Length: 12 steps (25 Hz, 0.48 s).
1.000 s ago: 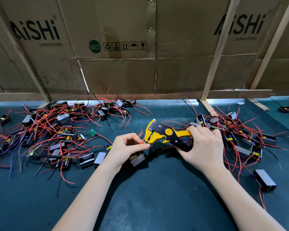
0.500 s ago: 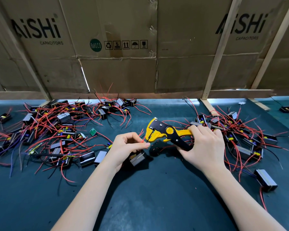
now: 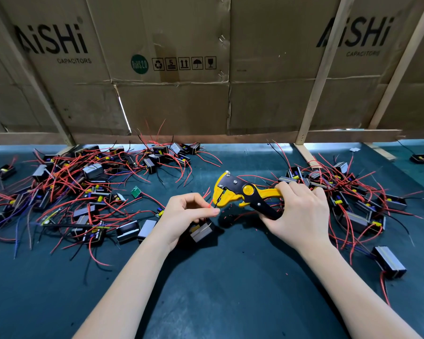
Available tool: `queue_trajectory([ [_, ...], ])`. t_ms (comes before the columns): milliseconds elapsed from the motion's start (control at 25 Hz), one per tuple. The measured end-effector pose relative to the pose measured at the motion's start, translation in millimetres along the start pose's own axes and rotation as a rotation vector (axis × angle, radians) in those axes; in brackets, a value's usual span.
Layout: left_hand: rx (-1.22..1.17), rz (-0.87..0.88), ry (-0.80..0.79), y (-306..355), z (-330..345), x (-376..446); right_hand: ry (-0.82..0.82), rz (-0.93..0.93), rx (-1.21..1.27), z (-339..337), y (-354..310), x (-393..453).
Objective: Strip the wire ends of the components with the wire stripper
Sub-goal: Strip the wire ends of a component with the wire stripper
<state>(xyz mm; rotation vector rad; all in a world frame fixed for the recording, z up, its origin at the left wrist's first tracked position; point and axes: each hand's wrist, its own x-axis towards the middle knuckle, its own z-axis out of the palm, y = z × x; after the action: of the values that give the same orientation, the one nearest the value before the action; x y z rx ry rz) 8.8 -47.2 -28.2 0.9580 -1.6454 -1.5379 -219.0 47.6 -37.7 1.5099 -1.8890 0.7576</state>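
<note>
My right hand (image 3: 301,216) grips the handles of a yellow and black wire stripper (image 3: 240,192), whose jaws point left. My left hand (image 3: 185,216) pinches a thin red wire (image 3: 210,203) between thumb and forefinger, and the wire's end sits in the stripper's jaws. Under that hand lies the wire's component (image 3: 201,232), a small black and grey block, partly hidden by the fingers. Small red bits of insulation lie on the mat below the jaws.
A pile of components with red wires (image 3: 71,189) covers the dark green mat (image 3: 218,289) at the left; a second pile (image 3: 357,201) lies at the right. A cardboard wall (image 3: 181,81) with wooden slats closes the back. One component (image 3: 389,261) lies alone near my right forearm.
The left hand's thumb and forefinger have taken up a red wire and brought its end into the stripper's jaws. The right hand and the stripper have hardly moved.
</note>
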Motion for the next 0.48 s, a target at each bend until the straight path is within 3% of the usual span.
queue_trajectory([
  [480, -0.017, -0.012, 0.007, -0.3, 0.2, -0.9, 0.006, -0.011, 0.003, 2.2, -0.4, -1.0],
])
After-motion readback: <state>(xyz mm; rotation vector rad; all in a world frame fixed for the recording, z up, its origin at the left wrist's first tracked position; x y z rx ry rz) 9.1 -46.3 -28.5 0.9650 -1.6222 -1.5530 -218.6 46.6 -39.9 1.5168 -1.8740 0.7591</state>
